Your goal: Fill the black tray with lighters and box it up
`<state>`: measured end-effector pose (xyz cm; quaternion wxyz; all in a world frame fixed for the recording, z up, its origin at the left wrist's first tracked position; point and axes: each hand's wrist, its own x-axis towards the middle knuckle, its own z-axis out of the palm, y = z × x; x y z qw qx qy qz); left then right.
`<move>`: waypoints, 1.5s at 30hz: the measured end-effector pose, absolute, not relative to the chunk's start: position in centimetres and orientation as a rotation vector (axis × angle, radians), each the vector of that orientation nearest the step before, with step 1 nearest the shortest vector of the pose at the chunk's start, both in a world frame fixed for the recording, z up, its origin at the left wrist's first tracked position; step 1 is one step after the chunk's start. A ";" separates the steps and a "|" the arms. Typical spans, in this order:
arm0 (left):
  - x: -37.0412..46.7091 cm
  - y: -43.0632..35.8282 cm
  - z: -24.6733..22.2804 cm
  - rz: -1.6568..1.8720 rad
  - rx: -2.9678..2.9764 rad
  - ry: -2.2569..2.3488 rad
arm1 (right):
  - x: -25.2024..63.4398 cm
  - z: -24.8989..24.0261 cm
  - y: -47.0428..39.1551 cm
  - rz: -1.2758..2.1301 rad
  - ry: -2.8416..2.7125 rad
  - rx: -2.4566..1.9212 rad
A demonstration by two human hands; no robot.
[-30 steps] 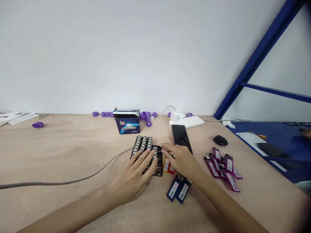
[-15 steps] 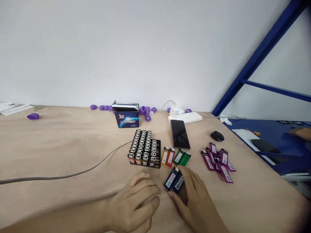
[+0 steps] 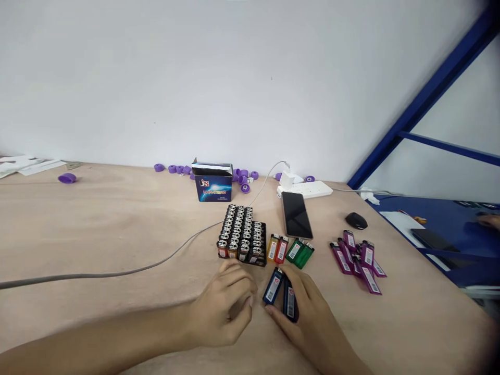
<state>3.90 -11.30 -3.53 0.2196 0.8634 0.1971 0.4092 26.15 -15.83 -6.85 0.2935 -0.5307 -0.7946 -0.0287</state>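
My right hand [image 3: 308, 317] is curled around two dark blue lighters lying on the table. Its index finger and thumb reach the ends of the left blue lighter [image 3: 273, 285], while the other blue lighter [image 3: 289, 301] lies partly under the palm. Just left of them, my left hand [image 3: 224, 304] is loosely closed above the table, with no object showing in its fingers. Beyond it stands a black tray [image 3: 262, 260] with rows of upright lighters [image 3: 239, 234]. To the tray's right lie a yellow lighter [image 3: 273, 248], a red lighter [image 3: 281, 250] and two green lighters [image 3: 300, 253].
Several purple lighters [image 3: 361, 260] lie piled at the right, near a black mouse [image 3: 356, 220]. A phone [image 3: 297, 214] leans against a white power strip [image 3: 312, 189]. The lighter box [image 3: 214, 187] and purple caps [image 3: 245, 188] are by the wall. A grey cable [image 3: 136, 271] crosses the left.
The right blue lighter has turned more upright and slid apart from the left one under my right hand. My left hand has curled tighter and moved nearer the tray. The view has shifted slightly.
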 end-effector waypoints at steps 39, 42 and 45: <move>6.5 -12.7 -4.8 0.784 1.192 0.639 | 25.8 -7.3 -15.7 -0.338 -2.138 -1.041; 7.9 -11.8 -4.5 0.615 0.969 0.534 | 25.6 -7.1 -15.8 -0.275 -2.181 -0.949; 8.7 -11.2 -4.4 0.524 0.896 0.525 | 25.6 -6.6 -15.8 -0.237 -2.219 -0.866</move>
